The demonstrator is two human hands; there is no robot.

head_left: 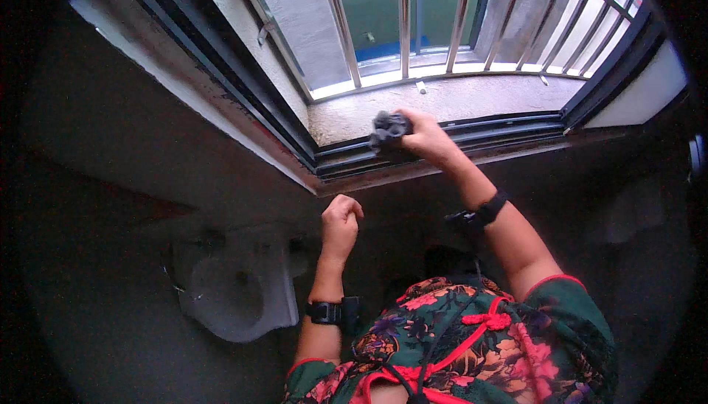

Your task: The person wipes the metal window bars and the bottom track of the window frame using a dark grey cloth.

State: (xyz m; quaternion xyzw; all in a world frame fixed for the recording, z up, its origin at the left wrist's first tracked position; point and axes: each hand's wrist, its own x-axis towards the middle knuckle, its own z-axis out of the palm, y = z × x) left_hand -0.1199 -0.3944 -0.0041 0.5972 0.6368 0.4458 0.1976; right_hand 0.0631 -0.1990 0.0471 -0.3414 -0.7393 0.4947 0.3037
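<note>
While right fingers [408, 113] clamp dark cloth [386, 131], left fingers [355, 207] curl together near a basin [280, 299].

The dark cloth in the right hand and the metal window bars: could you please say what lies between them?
In the head view, the pale sill lies between the dark cloth and the metal bars.
</note>
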